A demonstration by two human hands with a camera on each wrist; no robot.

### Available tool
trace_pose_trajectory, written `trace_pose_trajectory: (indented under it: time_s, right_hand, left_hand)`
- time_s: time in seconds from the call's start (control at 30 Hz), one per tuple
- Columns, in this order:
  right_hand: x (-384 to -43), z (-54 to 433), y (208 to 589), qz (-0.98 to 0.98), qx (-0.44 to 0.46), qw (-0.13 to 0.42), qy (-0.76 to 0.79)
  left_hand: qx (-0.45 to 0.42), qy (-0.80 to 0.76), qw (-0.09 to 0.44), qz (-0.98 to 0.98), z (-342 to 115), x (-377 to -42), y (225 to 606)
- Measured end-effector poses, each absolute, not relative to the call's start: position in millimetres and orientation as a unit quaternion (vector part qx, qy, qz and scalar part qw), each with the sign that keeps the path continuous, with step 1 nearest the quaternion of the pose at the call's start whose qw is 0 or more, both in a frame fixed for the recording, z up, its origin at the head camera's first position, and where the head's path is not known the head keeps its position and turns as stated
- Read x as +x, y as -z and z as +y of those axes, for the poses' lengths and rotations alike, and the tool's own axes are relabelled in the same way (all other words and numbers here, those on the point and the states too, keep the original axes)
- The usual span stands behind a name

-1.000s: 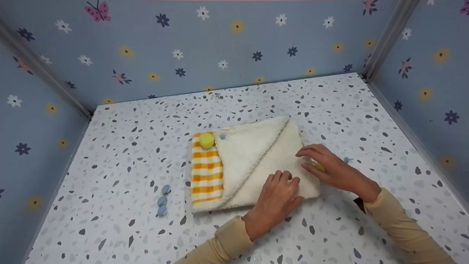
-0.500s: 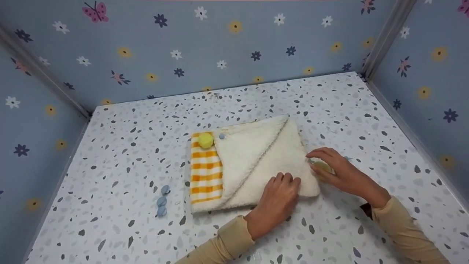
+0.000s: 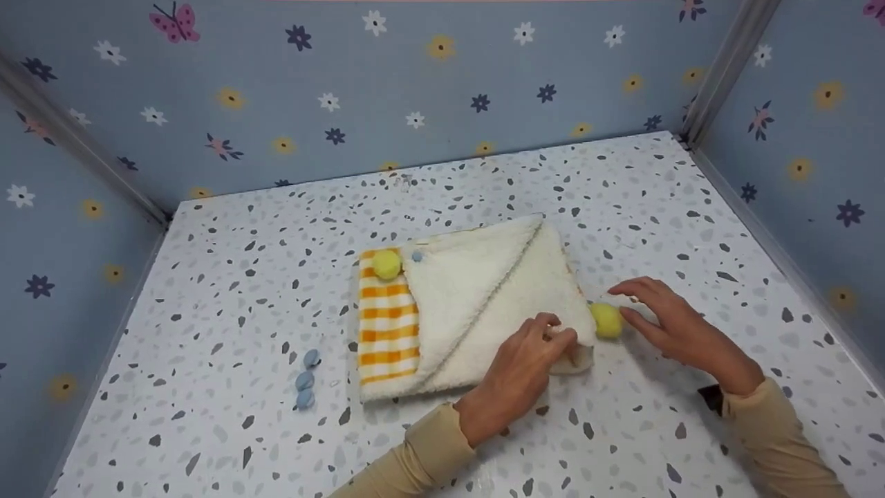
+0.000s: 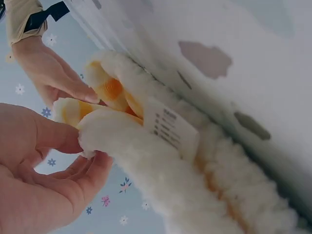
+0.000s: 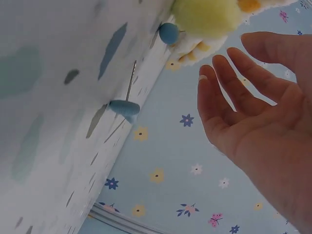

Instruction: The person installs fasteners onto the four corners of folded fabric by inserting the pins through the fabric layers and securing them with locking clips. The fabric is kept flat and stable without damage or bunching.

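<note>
Left hand pinches the blanket, which lies on the speckled worktop, well short of the back edge; right hand hovers loose-fingered by a pompom. Flowered walls enclose three sides.

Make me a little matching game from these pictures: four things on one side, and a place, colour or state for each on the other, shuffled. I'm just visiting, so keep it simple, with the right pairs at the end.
Things
1. Left grip
2. Three blue pieces in a row
3. Right grip
4. Checked fabric

Place, colour or state
A. Holding nothing, next to a yellow pompom
B. Orange and white
C. Pinching an edge of the white fleece
D. On the speckled table, at the fleece's left in the head view

Right pairs
1-C, 2-D, 3-A, 4-B
</note>
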State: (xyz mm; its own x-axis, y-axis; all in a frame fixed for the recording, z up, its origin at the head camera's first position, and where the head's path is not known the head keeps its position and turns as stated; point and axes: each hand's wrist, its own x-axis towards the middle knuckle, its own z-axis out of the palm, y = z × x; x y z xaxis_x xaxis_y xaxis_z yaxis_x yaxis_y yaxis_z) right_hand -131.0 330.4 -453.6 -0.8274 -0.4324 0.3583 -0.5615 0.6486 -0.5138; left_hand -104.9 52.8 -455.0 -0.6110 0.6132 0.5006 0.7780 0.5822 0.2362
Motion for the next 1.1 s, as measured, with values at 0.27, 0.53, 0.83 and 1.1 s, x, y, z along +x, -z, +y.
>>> trace_pose_trajectory:
  time_s: [0.27,0.53,0.83,1.1]
  right_hand:
    - [-123.8,347.6,446.7,-0.930,0.228,0.074,-0.278]
    - [-122.7,350.1,450.9,-0.924,0.261,0.047,-0.275]
    - [-123.9,347.5,454.4,-0.930,0.248,-0.009,-0.271]
    - [-125.9,345.4,455.8,-0.928,0.247,-0.023,-0.279]
  left_hand:
    - [-0.393,0.240,0.204,-0.864,49.2,-107.6,455.3]
    - [-0.366,0.260,0.208,-0.869,48.9,-107.9,454.9]
    - [-0.365,0.266,0.209,-0.867,48.6,-107.2,455.5]
    - [-0.369,0.260,0.203,-0.869,48.6,-106.5,455.7]
